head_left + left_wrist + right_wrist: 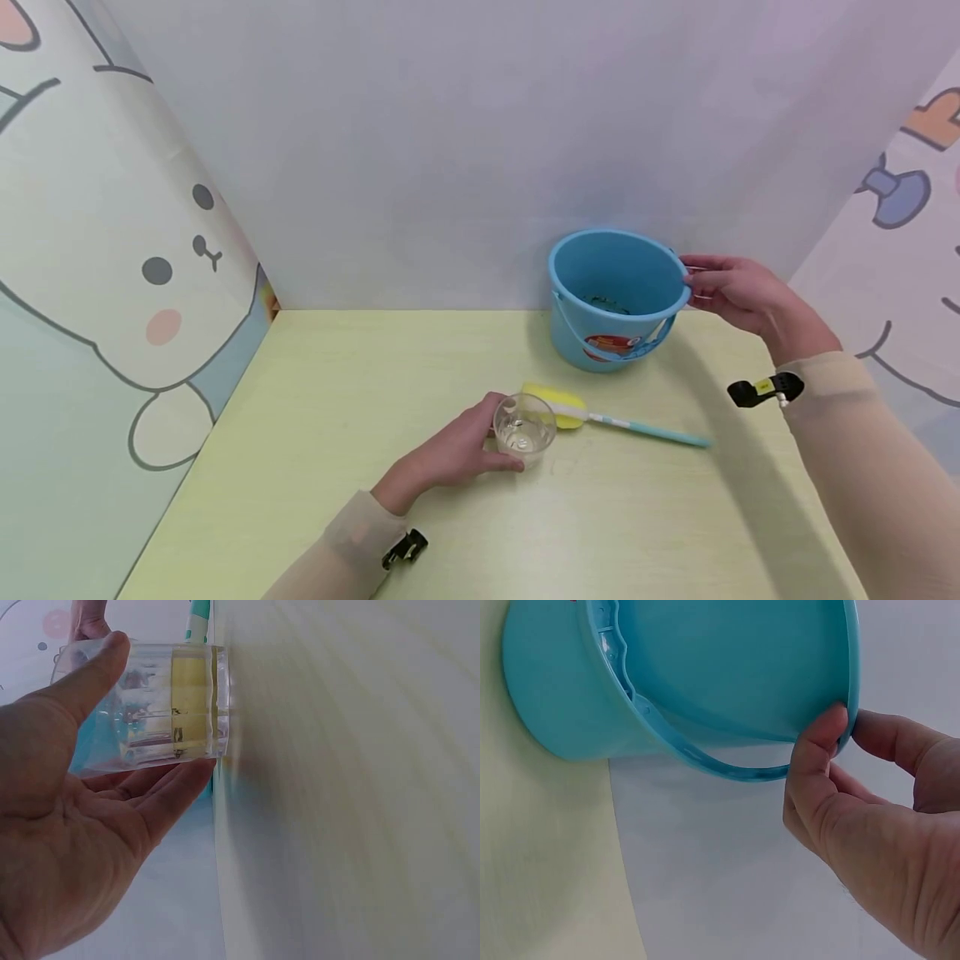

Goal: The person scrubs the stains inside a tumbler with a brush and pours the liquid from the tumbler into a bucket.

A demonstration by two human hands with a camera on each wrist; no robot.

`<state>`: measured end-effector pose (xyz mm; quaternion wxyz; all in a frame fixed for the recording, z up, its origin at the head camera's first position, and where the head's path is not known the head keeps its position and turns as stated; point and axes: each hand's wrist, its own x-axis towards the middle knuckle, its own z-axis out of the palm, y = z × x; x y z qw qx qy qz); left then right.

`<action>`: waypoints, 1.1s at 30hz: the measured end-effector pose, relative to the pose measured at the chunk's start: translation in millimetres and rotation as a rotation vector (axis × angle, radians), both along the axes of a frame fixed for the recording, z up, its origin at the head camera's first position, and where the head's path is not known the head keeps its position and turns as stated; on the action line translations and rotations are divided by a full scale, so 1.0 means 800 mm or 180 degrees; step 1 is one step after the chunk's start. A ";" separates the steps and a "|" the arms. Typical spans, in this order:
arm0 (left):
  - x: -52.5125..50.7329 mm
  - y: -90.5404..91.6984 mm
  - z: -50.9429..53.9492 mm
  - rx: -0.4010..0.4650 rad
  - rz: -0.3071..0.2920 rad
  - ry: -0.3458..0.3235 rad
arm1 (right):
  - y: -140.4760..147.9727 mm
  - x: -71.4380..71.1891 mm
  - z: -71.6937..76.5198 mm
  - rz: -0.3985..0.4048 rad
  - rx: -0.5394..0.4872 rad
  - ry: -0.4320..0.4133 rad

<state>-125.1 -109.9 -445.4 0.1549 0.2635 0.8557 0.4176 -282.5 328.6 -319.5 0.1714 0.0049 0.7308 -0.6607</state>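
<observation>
My left hand (465, 446) holds a clear plastic cup (161, 705) from its left side, thumb on one wall and fingers on the other. The cup stands upright at the table surface. At the back right is a blue bucket (573, 333), upright, with a handle (739, 774) hanging at its front and something dark green inside, too small to tell. Pinching the bucket's rim on its right side is my right hand (738, 292); in the right wrist view the thumb and index finger meet across the rim.
Behind the cup lies a brush with a yellow head (553, 396) and a light-blue handle (667, 432), flat on the pale yellow table (360, 367). A white wall (390, 167) rises behind the bucket, and printed cartoon panels (90, 217) flank the table.
</observation>
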 end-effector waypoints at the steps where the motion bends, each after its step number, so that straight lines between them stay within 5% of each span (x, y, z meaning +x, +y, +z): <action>1: 0.000 0.000 0.000 -0.0006 0.0001 0.0003 | 0.001 0.000 -0.002 -0.0003 -0.0042 -0.0004; 9: -0.002 -0.003 0.000 0.0001 0.0005 0.0011 | -0.004 0.001 -0.003 -0.0011 -0.0209 0.0031; 20: -0.002 -0.003 -0.001 -0.0020 0.0020 0.0003 | -0.008 0.002 0.002 0.0042 0.0377 0.0344; 33: -0.004 -0.010 -0.002 0.0085 0.0040 -0.0005 | -0.016 0.001 -0.001 -0.0053 0.0277 0.0246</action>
